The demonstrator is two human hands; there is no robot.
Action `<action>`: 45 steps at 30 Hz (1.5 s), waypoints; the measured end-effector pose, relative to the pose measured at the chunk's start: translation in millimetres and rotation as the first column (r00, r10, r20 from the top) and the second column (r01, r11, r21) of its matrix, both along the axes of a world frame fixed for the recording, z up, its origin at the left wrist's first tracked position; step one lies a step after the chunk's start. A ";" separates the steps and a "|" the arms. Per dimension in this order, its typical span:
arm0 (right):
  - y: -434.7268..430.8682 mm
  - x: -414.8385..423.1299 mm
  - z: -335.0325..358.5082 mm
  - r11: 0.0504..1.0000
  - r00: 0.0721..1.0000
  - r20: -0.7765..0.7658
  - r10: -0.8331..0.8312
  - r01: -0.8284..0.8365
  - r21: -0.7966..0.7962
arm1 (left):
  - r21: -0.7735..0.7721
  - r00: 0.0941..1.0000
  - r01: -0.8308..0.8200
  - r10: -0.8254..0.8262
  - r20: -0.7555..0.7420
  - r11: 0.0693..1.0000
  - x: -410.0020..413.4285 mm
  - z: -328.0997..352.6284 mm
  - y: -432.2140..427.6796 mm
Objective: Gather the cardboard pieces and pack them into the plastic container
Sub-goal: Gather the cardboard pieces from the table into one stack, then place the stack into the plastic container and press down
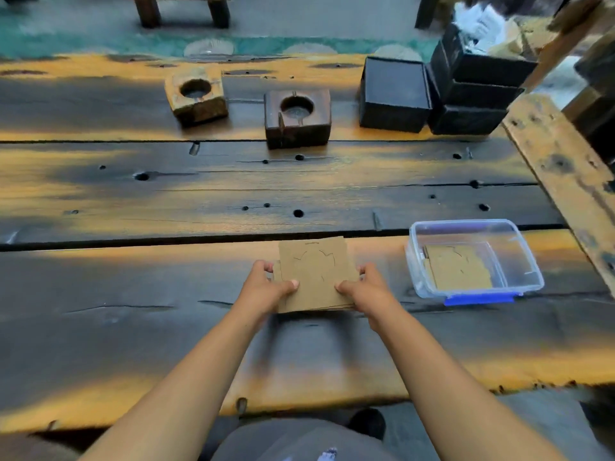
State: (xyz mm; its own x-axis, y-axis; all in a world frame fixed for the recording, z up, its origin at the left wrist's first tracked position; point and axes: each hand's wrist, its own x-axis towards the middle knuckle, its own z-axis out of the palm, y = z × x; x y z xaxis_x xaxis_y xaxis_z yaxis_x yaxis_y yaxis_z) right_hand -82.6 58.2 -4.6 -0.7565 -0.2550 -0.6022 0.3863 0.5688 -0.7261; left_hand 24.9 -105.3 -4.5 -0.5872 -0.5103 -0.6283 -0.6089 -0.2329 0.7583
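A stack of brown cardboard pieces [315, 272] with pencil outlines on the top sheet sits at the middle of the wooden table. My left hand [266, 285] grips its left edge and my right hand [366, 287] grips its right edge, thumbs on top. To the right stands a clear plastic container [416, 261] with a blue latch. It is open, and more cardboard pieces [457, 271] lie flat inside it.
Two wooden blocks with round hollows, one light [196, 94] and one dark [298, 116], stand at the back of the table. Black boxes [394, 94] are stacked at the back right. A wooden plank [562, 181] slants along the right side.
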 end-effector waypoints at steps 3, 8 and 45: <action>57.1 -16.9 10.3 1.000 0.998 -0.059 -0.012 0.010 -0.025 | -0.042 0.999 0.023 -0.024 -0.039 0.999 -20.1 10.3 55.9; 137.0 -37.6 30.8 0.999 0.992 -0.114 -0.048 0.047 -0.005 | -0.114 0.991 0.119 -0.125 -0.048 0.986 -50.7 25.3 130.1; 233.8 -233.0 8.0 0.922 0.966 -0.091 0.242 -0.200 0.333 | -0.250 0.945 0.319 -0.287 0.158 0.914 -239.8 0.5 237.4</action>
State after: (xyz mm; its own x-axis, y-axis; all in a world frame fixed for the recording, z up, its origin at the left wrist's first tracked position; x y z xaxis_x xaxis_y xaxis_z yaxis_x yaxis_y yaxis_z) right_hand -315.5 292.1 3.4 -0.7787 -0.2356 -0.5815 0.1402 0.8380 -0.5273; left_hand -214.9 132.1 -4.0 -0.6722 -0.4778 -0.5655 -0.7046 0.1787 0.6867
